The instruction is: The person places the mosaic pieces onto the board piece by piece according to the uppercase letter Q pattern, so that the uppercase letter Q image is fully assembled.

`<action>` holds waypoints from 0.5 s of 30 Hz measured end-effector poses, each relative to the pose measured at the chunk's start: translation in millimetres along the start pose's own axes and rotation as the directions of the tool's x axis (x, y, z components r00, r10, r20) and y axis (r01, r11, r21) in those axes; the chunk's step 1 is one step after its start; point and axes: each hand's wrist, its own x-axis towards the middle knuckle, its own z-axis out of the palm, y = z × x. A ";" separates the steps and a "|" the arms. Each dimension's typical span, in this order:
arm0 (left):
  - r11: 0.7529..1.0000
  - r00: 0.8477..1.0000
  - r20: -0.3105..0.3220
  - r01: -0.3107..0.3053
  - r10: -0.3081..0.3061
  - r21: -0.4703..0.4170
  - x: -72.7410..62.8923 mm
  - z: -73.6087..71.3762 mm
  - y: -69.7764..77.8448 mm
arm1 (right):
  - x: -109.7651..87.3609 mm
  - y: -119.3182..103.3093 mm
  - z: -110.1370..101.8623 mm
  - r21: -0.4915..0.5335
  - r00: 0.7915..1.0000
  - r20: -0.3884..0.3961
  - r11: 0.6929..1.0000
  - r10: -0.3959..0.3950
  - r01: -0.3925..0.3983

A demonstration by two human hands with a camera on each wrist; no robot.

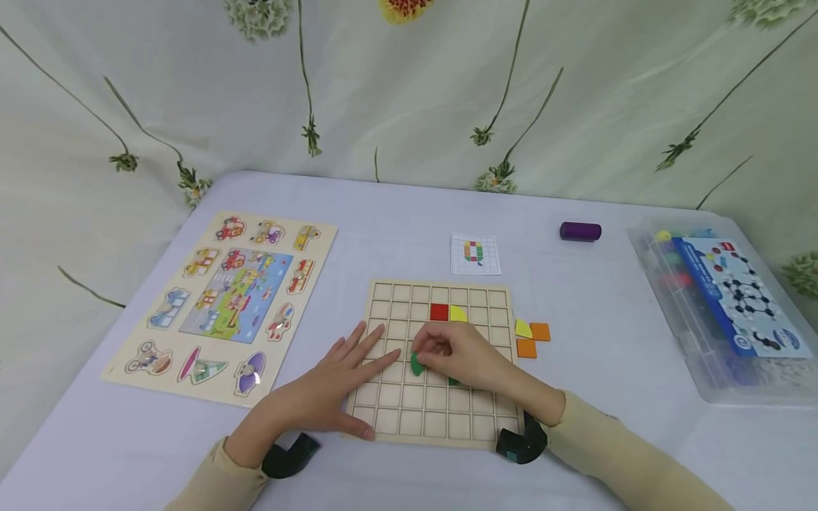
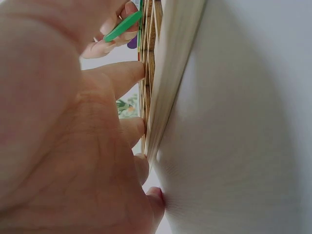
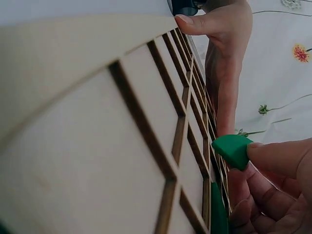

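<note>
My right hand (image 1: 465, 358) pinches a green piece with one curved edge (image 3: 233, 150) between thumb and fingers, tilted just over the wooden grid board (image 1: 431, 424). With its fingers spread, my left hand (image 1: 319, 389) rests along the board's left side, thumb at the near left corner. In the grid lie a red square (image 1: 439, 312) and, right beside it, a yellow piece with a rounded corner (image 1: 457, 314). Another green piece (image 1: 453, 382) shows partly from under my right hand, which hides some of the cells around it.
Right of the board lie two orange squares (image 1: 540, 331) and a yellow piece (image 1: 522, 328). Behind it is a pattern card (image 1: 487, 264). A picture puzzle board (image 1: 185, 284) lies left; a purple cylinder (image 1: 580, 231) and a clear plastic case (image 1: 716, 383) with a blue booklet (image 1: 744, 298) stand right.
</note>
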 end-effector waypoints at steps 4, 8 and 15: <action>1.000 1.000 0.000 -0.007 0.007 0.007 -0.2 0.1 -0.2 | 1.4 -1.5 0.8 -0.055 0.999 0.025 0.998 -0.026 0.027; 1.000 1.000 -0.002 -0.013 0.013 0.011 0.0 0.3 -0.4 | 1.9 -2.6 1.8 -0.097 0.998 0.044 0.994 -0.043 0.047; 1.000 1.000 -0.002 -0.020 0.020 0.004 0.2 0.2 -0.9 | 3.0 -3.2 4.1 -0.120 0.998 0.049 0.992 -0.036 0.042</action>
